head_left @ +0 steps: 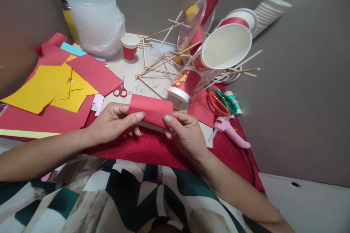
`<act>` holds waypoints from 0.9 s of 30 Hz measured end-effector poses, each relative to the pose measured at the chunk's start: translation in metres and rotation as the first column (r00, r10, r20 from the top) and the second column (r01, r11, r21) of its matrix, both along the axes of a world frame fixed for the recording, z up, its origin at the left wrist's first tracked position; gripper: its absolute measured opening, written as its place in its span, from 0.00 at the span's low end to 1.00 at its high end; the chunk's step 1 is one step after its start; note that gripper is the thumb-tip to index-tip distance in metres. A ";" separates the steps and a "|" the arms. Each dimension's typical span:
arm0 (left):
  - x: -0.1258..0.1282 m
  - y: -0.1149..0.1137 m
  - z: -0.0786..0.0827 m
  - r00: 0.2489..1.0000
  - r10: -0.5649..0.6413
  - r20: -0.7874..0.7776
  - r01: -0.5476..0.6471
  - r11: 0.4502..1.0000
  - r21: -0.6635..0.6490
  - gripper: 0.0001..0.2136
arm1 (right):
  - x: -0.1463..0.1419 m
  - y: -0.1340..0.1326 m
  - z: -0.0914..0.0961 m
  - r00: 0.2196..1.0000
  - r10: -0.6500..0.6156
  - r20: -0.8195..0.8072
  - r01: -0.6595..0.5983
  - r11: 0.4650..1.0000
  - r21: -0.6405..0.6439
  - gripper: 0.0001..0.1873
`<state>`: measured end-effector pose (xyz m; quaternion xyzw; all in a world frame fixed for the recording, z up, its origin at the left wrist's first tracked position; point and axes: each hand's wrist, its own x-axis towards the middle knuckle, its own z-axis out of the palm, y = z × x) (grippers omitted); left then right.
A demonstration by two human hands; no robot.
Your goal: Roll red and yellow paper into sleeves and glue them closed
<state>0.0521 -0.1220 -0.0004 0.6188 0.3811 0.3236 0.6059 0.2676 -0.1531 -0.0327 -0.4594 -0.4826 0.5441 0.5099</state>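
Note:
Between my two hands is a piece of red paper [150,105], curved over along its upper side, just above the table's front edge. My left hand [119,122] pinches its left end, thumb on the near face. At the right end, my right hand [182,127] grips it between thumb and fingers. Small red-handled scissors [120,90] lie behind my left hand. Beyond the paper stands a structure of wooden sticks [153,69] joined with red paper cups [186,83]; a large white cup [226,47] opens toward me.
Red and yellow paper sheets [41,87] are piled at left. A pink glue gun [232,133] and green- and orange-handled scissors [218,102] lie at right. Plastic tubs [93,22], a small red cup [130,48] and stacked white cups [270,14] stand behind.

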 end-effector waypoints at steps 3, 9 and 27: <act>-0.001 -0.002 -0.002 1.000 0.019 0.007 -0.020 0.970 0.244 0.12 | -0.003 0.001 0.001 0.993 0.049 -0.107 -0.057 0.996 -0.073 0.12; -0.003 -0.002 -0.005 1.000 -0.028 -0.012 0.029 0.765 0.644 0.09 | -0.009 0.001 0.000 0.965 0.103 -0.242 -0.141 0.979 -0.146 0.13; -0.015 -0.002 -0.009 0.886 0.211 0.414 -0.439 0.674 0.595 0.17 | -0.001 0.010 0.005 0.789 0.001 -0.614 -0.267 0.901 -0.341 0.15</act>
